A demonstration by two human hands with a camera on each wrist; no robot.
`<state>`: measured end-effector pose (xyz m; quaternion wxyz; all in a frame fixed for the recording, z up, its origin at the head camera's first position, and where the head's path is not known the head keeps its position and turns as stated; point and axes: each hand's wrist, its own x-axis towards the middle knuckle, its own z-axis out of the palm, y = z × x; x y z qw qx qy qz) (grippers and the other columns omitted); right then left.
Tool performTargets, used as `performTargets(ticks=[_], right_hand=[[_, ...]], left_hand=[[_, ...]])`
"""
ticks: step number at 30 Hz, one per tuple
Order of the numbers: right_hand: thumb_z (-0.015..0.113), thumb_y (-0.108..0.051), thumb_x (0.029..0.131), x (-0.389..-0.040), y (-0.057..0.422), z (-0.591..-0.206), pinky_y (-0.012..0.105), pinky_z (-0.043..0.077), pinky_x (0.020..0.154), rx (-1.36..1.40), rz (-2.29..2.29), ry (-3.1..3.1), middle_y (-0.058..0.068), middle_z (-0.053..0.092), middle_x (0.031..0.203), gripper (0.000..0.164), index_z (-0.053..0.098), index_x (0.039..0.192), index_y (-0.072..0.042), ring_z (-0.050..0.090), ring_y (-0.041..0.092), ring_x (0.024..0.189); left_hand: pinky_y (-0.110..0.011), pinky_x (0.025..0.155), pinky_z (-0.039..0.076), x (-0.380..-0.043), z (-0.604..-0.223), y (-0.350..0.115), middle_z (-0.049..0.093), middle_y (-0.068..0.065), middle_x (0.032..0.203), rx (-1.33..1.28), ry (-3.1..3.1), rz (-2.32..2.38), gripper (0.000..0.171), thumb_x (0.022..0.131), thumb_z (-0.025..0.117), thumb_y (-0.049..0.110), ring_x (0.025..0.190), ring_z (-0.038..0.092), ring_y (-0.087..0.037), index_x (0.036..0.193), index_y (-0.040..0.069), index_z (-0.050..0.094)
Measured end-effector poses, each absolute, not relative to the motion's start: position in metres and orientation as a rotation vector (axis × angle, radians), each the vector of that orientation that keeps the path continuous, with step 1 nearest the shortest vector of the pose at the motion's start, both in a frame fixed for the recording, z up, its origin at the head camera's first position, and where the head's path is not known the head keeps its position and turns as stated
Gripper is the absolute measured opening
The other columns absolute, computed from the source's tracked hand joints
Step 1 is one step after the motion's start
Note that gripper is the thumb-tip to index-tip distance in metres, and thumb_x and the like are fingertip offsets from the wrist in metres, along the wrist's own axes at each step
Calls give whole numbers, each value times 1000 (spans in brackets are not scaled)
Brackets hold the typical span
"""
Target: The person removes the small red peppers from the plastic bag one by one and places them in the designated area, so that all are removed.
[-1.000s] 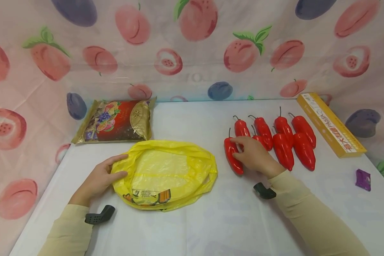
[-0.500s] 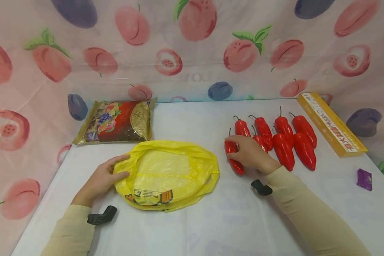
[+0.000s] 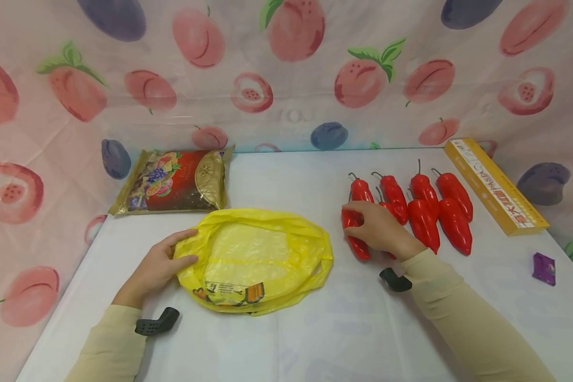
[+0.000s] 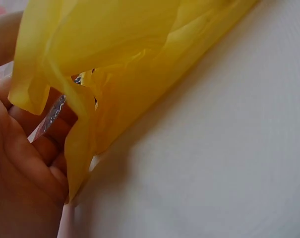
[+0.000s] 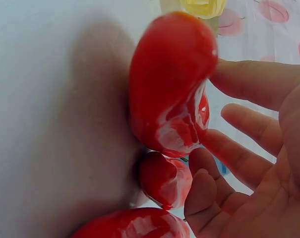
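My left hand (image 3: 155, 268) holds the left rim of a yellow plastic bag (image 3: 310, 225), which lies spread with its mouth facing up. In the left wrist view, the thin film of the bag (image 4: 125, 39) passes in front of the curled fingers and hides part of them. Over on the right, my right hand (image 3: 379, 228) holds a glossy red pepper (image 3: 358, 248) on the table, thumb and fingertips across its side. The right wrist view shows that pepper (image 5: 164, 89) close up, with my fingertips partly behind it. Several more red peppers (image 3: 424, 225) lie just right of it.
A red and gold food packet (image 3: 172, 185) lies at the back left. At the right stand a long yellow pasta box (image 3: 496, 185) and a small purple packet (image 3: 544, 268). A fruit-print curtain (image 3: 291, 79) borders the white table (image 3: 334, 329).
The bag has slid slightly right with my left hand. My right fingers have reached over the pepper's left edge, and the pepper has shifted a little right, closer to the others.
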<state>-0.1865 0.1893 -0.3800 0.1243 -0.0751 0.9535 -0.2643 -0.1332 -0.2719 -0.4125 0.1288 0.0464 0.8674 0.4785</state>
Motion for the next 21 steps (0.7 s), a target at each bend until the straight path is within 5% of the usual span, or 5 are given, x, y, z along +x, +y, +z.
performTargets(ticks=[15, 21], right_hand=[[78, -28, 88, -181, 201, -364, 53, 58, 79, -149, -836, 2788, 20, 51, 140, 75, 42, 152, -13, 47, 41, 124], [72, -32, 92, -180, 215, -349, 52, 58, 77, -153, -833, 2827, 24, 52, 136, 74, 38, 155, -12, 50, 42, 118]], left_hand=[[-8, 94, 37, -134, -410, -268, 36, -22, 155, 218, 2504, 1475, 75, 93, 72, 15, 138, 40, -37, 155, 3, 31], [-39, 109, 38, -134, -390, -268, 41, -25, 150, 222, 2595, 1380, 76, 93, 73, 19, 137, 42, -41, 155, 5, 31]])
